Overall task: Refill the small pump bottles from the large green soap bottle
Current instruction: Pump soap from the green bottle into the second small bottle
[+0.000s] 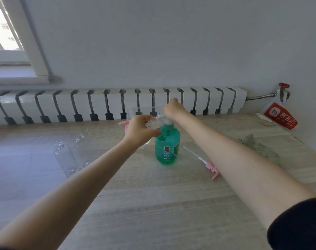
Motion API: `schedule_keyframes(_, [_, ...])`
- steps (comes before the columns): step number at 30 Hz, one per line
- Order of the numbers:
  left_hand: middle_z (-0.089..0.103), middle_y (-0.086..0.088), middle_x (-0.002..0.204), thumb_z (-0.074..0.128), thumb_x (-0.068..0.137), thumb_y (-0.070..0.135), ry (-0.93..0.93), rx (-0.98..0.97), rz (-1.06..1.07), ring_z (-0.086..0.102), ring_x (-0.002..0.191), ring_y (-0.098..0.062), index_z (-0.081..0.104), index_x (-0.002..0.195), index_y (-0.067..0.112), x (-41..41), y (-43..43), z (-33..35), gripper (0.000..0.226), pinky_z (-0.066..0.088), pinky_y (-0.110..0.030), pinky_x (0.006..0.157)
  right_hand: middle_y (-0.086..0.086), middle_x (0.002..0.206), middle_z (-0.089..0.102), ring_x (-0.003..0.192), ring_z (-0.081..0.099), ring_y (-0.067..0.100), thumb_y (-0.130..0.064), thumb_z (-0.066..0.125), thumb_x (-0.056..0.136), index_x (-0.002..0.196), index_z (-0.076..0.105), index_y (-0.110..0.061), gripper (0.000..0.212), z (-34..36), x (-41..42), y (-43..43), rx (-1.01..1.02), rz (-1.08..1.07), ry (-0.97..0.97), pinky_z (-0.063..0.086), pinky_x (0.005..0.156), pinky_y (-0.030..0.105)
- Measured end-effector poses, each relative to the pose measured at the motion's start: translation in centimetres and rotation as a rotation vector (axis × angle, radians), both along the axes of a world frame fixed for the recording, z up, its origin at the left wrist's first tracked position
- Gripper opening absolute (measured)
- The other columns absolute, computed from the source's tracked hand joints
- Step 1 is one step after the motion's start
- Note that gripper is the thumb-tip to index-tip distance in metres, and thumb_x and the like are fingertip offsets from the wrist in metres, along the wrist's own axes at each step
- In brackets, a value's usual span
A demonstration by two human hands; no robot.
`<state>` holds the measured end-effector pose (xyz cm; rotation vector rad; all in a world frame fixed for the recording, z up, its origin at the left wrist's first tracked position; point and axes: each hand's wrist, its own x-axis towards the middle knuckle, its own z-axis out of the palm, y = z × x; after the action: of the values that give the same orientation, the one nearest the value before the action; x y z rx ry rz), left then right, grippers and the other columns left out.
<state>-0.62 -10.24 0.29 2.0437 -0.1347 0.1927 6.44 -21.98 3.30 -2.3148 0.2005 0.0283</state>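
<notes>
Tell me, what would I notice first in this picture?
The green bottle stands out, bright in the middle of the pale table. The left hand holds a clear bottle tipped at its white pump, with the right hand on top of that pump. A pink pump lies to the right, and an empty bottle sits at the left.

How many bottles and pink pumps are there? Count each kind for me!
Green soap bottle: 1
Clear small bottles: 3
Pink pumps: 2
Total: 6
</notes>
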Motion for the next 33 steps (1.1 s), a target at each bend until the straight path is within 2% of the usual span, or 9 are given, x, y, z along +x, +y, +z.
schedule_keyframes(6, [0.064,0.003,0.091,0.077,0.073,0.003,0.03,-0.044,-0.011,0.062,0.082,-0.011,0.064,0.111,0.007,-0.1,-0.1,0.1,0.041,0.052,-0.028,0.08,0.018,0.137,0.041,0.108,0.047,0.024,-0.013,0.036,0.096,0.139,0.029,-0.002,0.045,1.0,-0.3,0.0,-0.02,0.007,0.0,0.039,0.075,0.029])
schedule_keyframes(9, [0.064,0.004,0.09,0.077,0.072,0.002,0.035,-0.067,-0.012,0.062,0.083,-0.011,0.064,0.108,0.009,-0.1,-0.1,0.3,0.039,0.049,-0.023,0.075,0.018,0.142,0.035,0.109,0.048,0.025,-0.011,0.04,0.093,0.145,0.021,-0.004,0.056,1.8,-0.4,-0.1,-0.033,0.007,-0.01,0.039,0.07,0.026])
schedule_keyframes(13, [0.063,0.011,0.082,0.076,0.073,0.001,0.03,-0.077,-0.018,0.061,0.077,-0.004,0.064,0.102,0.014,-0.2,0.0,0.5,0.034,0.045,-0.015,0.063,0.01,0.105,0.042,0.091,0.041,0.023,-0.01,0.043,0.089,0.133,0.038,0.001,0.046,2.0,-0.4,0.0,-0.073,0.053,-0.019,0.029,0.051,0.025])
schedule_keyframes(15, [0.062,0.012,0.082,0.076,0.073,0.002,0.029,-0.073,-0.012,0.061,0.076,-0.003,0.065,0.106,0.012,-0.1,0.0,0.5,0.037,0.045,-0.014,0.063,0.011,0.102,0.04,0.09,0.04,0.023,-0.011,0.042,0.09,0.131,0.039,0.001,0.043,1.9,-0.4,0.1,-0.091,0.052,-0.011,0.03,0.054,0.025])
schedule_keyframes(17, [0.062,0.012,0.082,0.077,0.073,0.002,0.031,-0.073,-0.01,0.06,0.076,-0.002,0.064,0.108,0.011,0.0,-0.1,0.5,0.039,0.045,-0.014,0.063,0.012,0.106,0.04,0.095,0.042,0.024,-0.013,0.038,0.094,0.137,0.035,0.001,0.045,1.7,-0.3,0.1,-0.122,0.06,0.004,0.035,0.07,0.026])
schedule_keyframes(20, [0.065,0.006,0.088,0.077,0.072,0.003,0.029,-0.07,-0.014,0.06,0.078,-0.003,0.064,0.109,0.01,0.2,-0.2,0.4,0.04,0.046,-0.015,0.065,0.018,0.136,0.042,0.123,0.043,0.032,-0.015,0.034,0.097,0.144,0.025,0.001,0.051,1.2,0.0,0.2,-0.127,0.053,0.03,0.036,0.086,0.033])
schedule_keyframes(25, [0.063,0.009,0.084,0.076,0.073,0.002,0.03,-0.082,-0.021,0.061,0.078,-0.004,0.064,0.106,0.012,0.2,0.0,0.0,0.037,0.048,-0.017,0.068,0.019,0.142,0.036,0.119,0.044,0.028,-0.013,0.033,0.096,0.148,0.016,-0.004,0.056,0.6,0.4,0.3,-0.071,0.048,0.043,0.037,0.082,0.035])
schedule_keyframes(31, [0.065,0.008,0.084,0.077,0.072,0.002,0.042,-0.078,-0.037,0.064,0.079,-0.007,0.064,0.101,0.015,0.4,0.1,-0.5,0.034,0.052,-0.02,0.07,0.018,0.139,0.04,0.111,0.049,0.027,-0.016,0.034,0.097,0.146,0.025,-0.005,0.051,-0.4,0.6,0.4,0.012,0.049,0.002,0.039,0.073,0.03])
schedule_keyframes(33, [0.066,0.007,0.085,0.077,0.072,0.002,0.038,-0.076,-0.041,0.064,0.079,-0.007,0.065,0.101,0.014,0.4,0.1,-0.4,0.033,0.051,-0.019,0.07,0.017,0.128,0.048,0.103,0.052,0.024,-0.014,0.033,0.097,0.141,0.031,-0.002,0.046,-0.5,0.7,0.3,0.012,0.055,-0.005,0.038,0.073,0.028])
